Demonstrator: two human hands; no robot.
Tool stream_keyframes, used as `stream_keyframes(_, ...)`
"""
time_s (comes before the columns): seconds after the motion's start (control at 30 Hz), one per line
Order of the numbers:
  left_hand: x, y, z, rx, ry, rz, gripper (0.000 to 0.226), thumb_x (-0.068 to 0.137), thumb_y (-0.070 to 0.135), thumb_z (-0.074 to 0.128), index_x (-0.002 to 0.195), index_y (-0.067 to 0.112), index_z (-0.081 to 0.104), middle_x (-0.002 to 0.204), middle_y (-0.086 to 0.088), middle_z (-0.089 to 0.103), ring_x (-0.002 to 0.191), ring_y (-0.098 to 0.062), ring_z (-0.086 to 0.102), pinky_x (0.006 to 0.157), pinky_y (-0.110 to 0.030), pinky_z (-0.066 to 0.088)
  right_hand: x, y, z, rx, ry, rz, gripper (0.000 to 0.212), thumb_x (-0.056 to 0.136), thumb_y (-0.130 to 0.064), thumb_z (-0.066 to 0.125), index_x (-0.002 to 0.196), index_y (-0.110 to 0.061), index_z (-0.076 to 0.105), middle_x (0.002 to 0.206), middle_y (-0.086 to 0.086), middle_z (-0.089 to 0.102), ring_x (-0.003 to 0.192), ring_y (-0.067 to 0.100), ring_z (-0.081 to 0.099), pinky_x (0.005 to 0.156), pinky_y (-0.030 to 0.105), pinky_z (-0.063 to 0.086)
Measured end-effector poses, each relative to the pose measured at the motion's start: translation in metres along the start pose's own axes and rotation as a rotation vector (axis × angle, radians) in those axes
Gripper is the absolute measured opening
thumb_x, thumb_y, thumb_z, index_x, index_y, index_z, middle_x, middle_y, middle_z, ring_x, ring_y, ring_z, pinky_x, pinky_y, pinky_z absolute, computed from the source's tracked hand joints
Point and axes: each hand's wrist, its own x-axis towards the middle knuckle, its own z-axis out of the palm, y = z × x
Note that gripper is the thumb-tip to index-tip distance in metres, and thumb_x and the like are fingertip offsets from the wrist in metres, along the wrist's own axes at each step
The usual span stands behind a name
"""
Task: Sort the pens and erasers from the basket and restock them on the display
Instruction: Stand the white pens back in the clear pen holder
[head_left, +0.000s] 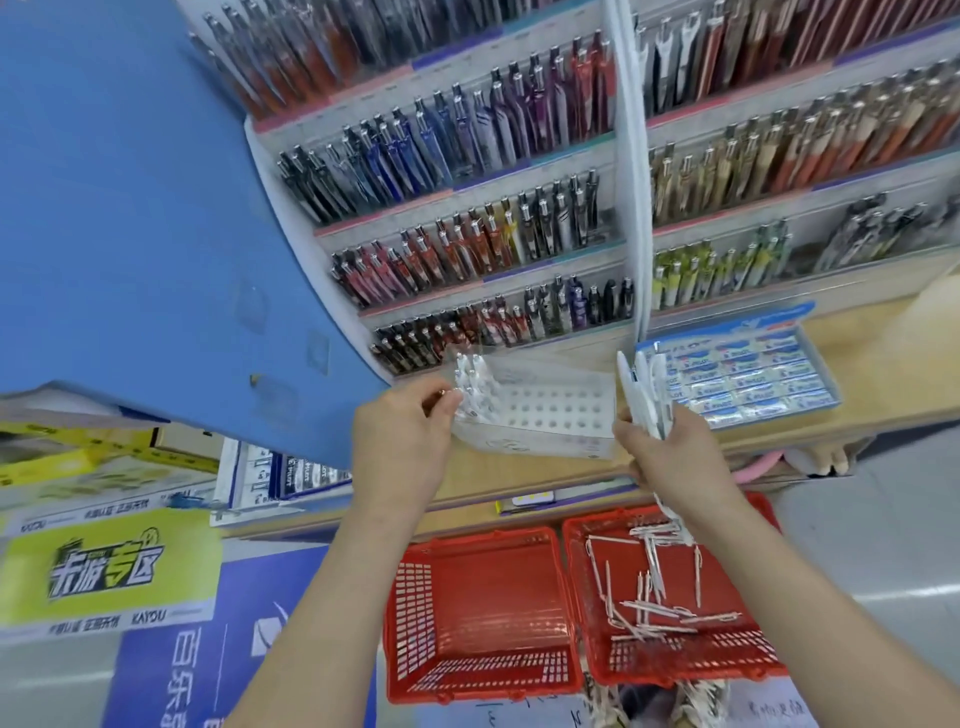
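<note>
White pens in right hand, beside holed tray

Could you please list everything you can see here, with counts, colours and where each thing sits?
pen tray: one, white with rows of holes, on the wooden counter
tray pens: a few, white, standing at the tray's left end
pen bundle: one handful, white, held above the counter
eraser box: one, blue and white, on the counter right of the tray
left basket: one, red, below the counter
right basket: one, red, beside the left one
loose pens: many, white, in the right basket
wall display: rows of pens, many colours, behind the counter
blue panel: one, upper left
left hand: pinches a tray pen
right hand: grips the pen bundle
</note>
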Motion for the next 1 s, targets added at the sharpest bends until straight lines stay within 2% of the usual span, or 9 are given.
stream_keyframes(0.07, 0.0, -0.004, 0.004, 0.013, -0.022, -0.015, 0.011, 0.087, 0.026, 0.065, 0.089, 0.02, 0.074, 0.079, 0.004, 0.072, 0.076, -0.017, 0.065, 0.073, -0.034, 0.052, 0.007, 0.004, 0.006, -0.105, 0.035, -0.026, 0.017, 0.084, -0.022, 0.067, 0.081, -0.007, 0.059, 0.06, 0.008, 0.052, 0.051, 0.024, 0.047, 0.053, 0.035, 0.042)
stream_keyframes(0.17, -0.001, -0.008, 0.007, 0.032, -0.033, -0.015, 0.01, 0.087, 0.024, 0.065, 0.088, 0.019, 0.073, 0.079, 0.004, 0.072, 0.075, -0.017, 0.064, 0.071, -0.033, 0.05, 0.011, 0.004, 0.012, -0.197, 0.041, -0.045, 0.016, 0.076, -0.02, 0.068, 0.07, -0.013, 0.055, 0.059, 0.007, 0.054, 0.056, 0.027, 0.05, 0.055, 0.037, 0.045)
stream_keyframes(0.27, -0.001, -0.011, 0.005, 0.026, -0.021, -0.023, 0.009, 0.087, 0.022, 0.065, 0.088, 0.018, 0.073, 0.078, 0.001, 0.072, 0.075, -0.019, 0.064, 0.071, -0.034, 0.049, 0.001, 0.004, 0.012, -0.302, -0.013, -0.08, 0.02, 0.071, -0.012, 0.069, 0.067, -0.015, 0.05, 0.056, 0.0, 0.052, 0.053, 0.02, 0.048, 0.051, 0.027, 0.04)
stream_keyframes(0.33, -0.001, -0.012, 0.004, 0.036, -0.015, -0.017, 0.01, 0.087, 0.021, 0.065, 0.09, 0.017, 0.074, 0.08, -0.002, 0.072, 0.076, -0.022, 0.064, 0.073, -0.037, 0.05, -0.01, 0.007, 0.012, -0.319, -0.044, -0.093, 0.023, 0.072, -0.01, 0.071, 0.067, -0.017, 0.049, 0.057, -0.003, 0.053, 0.051, 0.014, 0.048, 0.044, 0.016, 0.034)
stream_keyframes(0.47, -0.004, -0.014, 0.003, 0.091, -0.032, 0.006, 0.012, 0.088, 0.022, 0.064, 0.092, 0.017, 0.074, 0.082, -0.004, 0.072, 0.078, -0.022, 0.063, 0.073, -0.036, 0.049, -0.024, 0.013, 0.014, -0.272, -0.057, -0.073, 0.028, 0.073, -0.012, 0.074, 0.068, -0.024, 0.049, 0.062, -0.001, 0.057, 0.054, 0.019, 0.054, 0.054, 0.03, 0.045)
stream_keyframes(0.57, -0.003, -0.014, 0.004, 0.09, -0.043, 0.024, 0.012, 0.088, 0.024, 0.064, 0.091, 0.018, 0.073, 0.08, -0.004, 0.071, 0.076, -0.021, 0.063, 0.073, -0.037, 0.049, -0.026, 0.012, 0.015, -0.266, -0.069, -0.079, 0.028, 0.073, -0.011, 0.074, 0.066, -0.021, 0.049, 0.06, 0.0, 0.057, 0.053, 0.02, 0.054, 0.054, 0.034, 0.047)
stream_keyframes(0.8, 0.002, -0.016, 0.008, 0.178, -0.057, 0.09, 0.013, 0.089, 0.026, 0.062, 0.087, 0.018, 0.072, 0.076, -0.004, 0.069, 0.074, -0.022, 0.061, 0.069, -0.039, 0.049, -0.027, 0.01, 0.014, -0.252, -0.054, -0.064, 0.021, 0.074, -0.011, 0.073, 0.071, -0.011, 0.052, 0.06, 0.006, 0.058, 0.052, 0.023, 0.053, 0.053, 0.038, 0.049)
stream_keyframes(1.0, -0.002, -0.013, 0.019, 0.172, -0.096, 0.091, 0.019, 0.091, 0.025, 0.06, 0.087, 0.014, 0.074, 0.076, -0.006, 0.068, 0.075, -0.024, 0.061, 0.068, -0.039, 0.048, -0.026, 0.011, 0.012, -0.265, -0.064, -0.056, 0.02, 0.075, -0.013, 0.073, 0.074, -0.007, 0.055, 0.064, 0.011, 0.062, 0.051, 0.021, 0.054, 0.051, 0.034, 0.048)
